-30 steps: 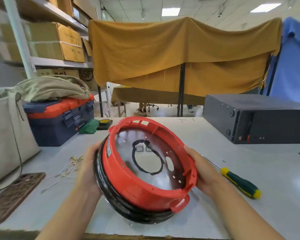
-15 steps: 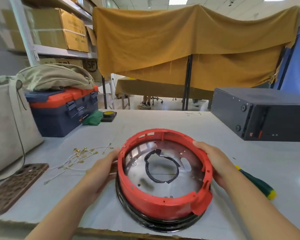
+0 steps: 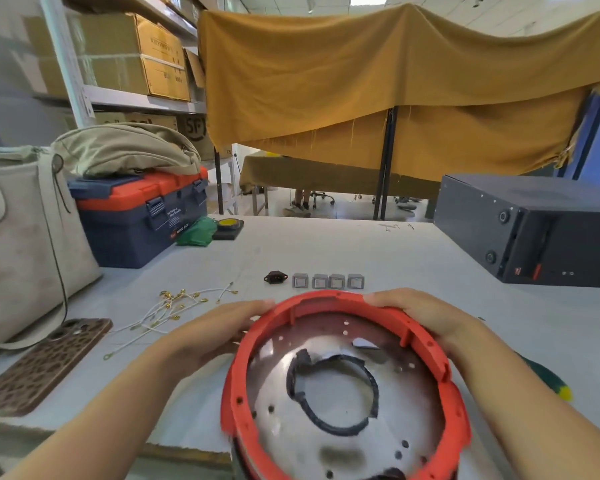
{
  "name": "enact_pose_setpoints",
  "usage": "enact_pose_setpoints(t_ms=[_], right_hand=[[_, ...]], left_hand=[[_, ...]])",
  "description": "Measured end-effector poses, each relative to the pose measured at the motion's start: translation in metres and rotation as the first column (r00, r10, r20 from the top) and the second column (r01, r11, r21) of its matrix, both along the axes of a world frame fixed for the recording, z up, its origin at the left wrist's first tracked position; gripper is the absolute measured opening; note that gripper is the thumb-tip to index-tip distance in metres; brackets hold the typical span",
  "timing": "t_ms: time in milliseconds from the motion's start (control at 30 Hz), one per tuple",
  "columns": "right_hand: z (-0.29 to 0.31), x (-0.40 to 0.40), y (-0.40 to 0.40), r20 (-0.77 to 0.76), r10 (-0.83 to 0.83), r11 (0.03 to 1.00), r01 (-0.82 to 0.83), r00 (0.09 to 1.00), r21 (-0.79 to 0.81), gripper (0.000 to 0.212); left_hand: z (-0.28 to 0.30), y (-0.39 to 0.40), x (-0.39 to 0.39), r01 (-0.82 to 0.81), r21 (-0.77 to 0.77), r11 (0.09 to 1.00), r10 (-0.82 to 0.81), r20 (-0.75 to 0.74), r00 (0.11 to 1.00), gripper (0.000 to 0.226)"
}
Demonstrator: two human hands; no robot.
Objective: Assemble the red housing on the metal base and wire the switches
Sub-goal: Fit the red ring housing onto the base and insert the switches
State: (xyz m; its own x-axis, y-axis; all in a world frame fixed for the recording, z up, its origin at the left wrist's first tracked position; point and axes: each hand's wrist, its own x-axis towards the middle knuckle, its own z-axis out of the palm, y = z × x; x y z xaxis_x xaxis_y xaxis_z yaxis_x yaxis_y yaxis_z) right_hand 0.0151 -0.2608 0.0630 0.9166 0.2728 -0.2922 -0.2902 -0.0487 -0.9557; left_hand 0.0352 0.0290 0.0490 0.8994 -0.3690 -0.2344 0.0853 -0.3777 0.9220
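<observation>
My left hand [image 3: 219,336] and right hand [image 3: 426,317] each grip the far rim of the red housing [image 3: 426,344], fingers curled over its edge. The housing sits around the metal base [image 3: 329,441], near the table's [image 3: 326,251] front edge. The base is shiny, drilled with small holes, with a black gasket ring [image 3: 336,393] around its central opening. Beyond lie four square switches [image 3: 328,281], a black socket [image 3: 275,277] and loose wires [image 3: 174,306].
</observation>
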Motion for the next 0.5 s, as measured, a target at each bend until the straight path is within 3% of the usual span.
enact_pose_setpoints(t_ms=[100,200,300,500], right_hand=[[0.001,0.003,0.005,-0.040,0.074,0.997,-0.074,0.996,-0.011,0.046],[0.004,0.009,0.009,0.035,0.057,0.996,-0.054,0.998,-0.074,0.040],[0.007,0.016,0.011,0.182,0.010,0.972,0.034,0.983,-0.233,0.030],[0.000,0.027,-0.010,0.267,-0.203,0.953,0.252,0.942,-0.166,0.041]], left_hand=[[0.001,-0.003,0.000,0.040,0.025,0.999,-0.040,0.006,0.999,0.051],[-0.002,-0.002,0.000,0.038,0.047,0.998,-0.039,0.013,0.999,0.053],[-0.007,0.001,0.002,-0.028,0.054,0.998,0.025,0.055,0.998,0.045],[-0.008,0.013,0.002,-0.224,-0.047,0.974,0.225,0.036,0.974,0.043]])
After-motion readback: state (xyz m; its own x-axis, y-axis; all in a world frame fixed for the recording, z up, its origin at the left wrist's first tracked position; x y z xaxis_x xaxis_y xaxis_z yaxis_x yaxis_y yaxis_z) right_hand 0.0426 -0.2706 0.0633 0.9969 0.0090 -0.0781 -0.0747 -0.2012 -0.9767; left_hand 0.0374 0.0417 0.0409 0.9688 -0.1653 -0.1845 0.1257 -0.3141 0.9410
